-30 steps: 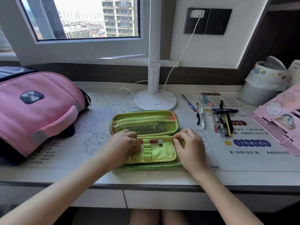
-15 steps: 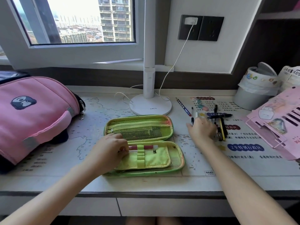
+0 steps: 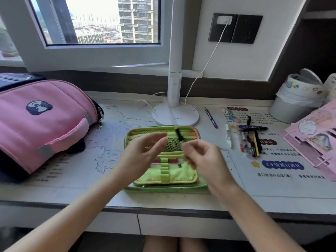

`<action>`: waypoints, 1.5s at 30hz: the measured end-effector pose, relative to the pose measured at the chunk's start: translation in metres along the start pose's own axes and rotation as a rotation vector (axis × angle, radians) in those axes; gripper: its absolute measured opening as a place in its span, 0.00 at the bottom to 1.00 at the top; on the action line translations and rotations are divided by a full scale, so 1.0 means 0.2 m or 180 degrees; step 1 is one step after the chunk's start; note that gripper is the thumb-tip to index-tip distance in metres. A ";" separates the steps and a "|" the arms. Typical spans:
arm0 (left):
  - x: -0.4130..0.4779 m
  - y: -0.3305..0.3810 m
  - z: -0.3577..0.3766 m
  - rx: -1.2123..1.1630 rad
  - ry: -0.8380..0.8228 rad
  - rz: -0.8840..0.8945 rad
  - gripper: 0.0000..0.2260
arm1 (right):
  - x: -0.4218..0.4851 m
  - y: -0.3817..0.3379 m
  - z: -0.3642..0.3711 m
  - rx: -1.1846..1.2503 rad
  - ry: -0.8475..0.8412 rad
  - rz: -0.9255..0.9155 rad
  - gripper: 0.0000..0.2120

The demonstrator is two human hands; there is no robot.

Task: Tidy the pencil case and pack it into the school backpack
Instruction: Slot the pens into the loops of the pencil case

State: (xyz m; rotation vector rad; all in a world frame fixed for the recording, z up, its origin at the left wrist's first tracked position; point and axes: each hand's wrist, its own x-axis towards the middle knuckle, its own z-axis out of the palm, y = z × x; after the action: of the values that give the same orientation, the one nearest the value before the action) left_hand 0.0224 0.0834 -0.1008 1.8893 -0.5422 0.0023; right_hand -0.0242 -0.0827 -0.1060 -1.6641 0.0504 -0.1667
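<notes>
A green pencil case lies open at the desk's front middle, with one pink pen held under its elastic loops. My right hand hovers above the case, shut on a pen with a clear barrel and black grip that points up and away, blurred by motion. My left hand floats beside it over the case's left half, fingers spread, holding nothing. The pink backpack lies on its side at the left. More pens and pencils lie loose to the right of the case.
A white desk lamp stands right behind the case, its cable running to a wall socket. A striped pencil and erasers lie near the lamp. A small lined bin and a pink rack occupy the right side.
My right hand took a pen from the loose pile on the right and brought it back over the case. My left hand lifted off the case and opened.
</notes>
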 end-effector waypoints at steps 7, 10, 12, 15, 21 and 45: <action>-0.05 0.01 -0.03 -0.0859 0.0487 0.0118 0.06 | -0.01 0.07 0.12 -0.0356 -0.0291 -0.0382 0.05; -0.08 -0.13 -0.20 0.1087 0.0363 0.0696 0.01 | 0.03 0.17 -0.01 -0.1509 0.0373 -0.0551 0.05; -0.11 -0.22 -0.30 0.1919 0.0115 0.0791 0.04 | 0.04 0.22 -0.09 -0.1992 0.0669 -0.0674 0.06; -0.16 -0.30 -0.37 0.2409 -0.0101 0.0719 0.06 | 0.05 0.26 -0.14 -0.2412 0.0728 -0.0908 0.06; -0.13 -0.32 -0.32 0.2527 -0.0141 0.0885 0.04 | 0.06 0.35 -0.12 -0.2851 0.0706 -0.1342 0.04; 0.09 -0.17 -0.12 0.2251 0.0136 0.0999 0.04 | 0.50 0.32 -0.63 -0.4170 0.2067 0.1140 0.16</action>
State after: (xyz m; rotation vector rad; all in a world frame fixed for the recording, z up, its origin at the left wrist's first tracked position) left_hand 0.0574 0.1081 -0.1170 2.4509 -0.8826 0.4964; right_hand 0.0613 -0.2277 -0.1508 -2.7686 1.1474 -0.4534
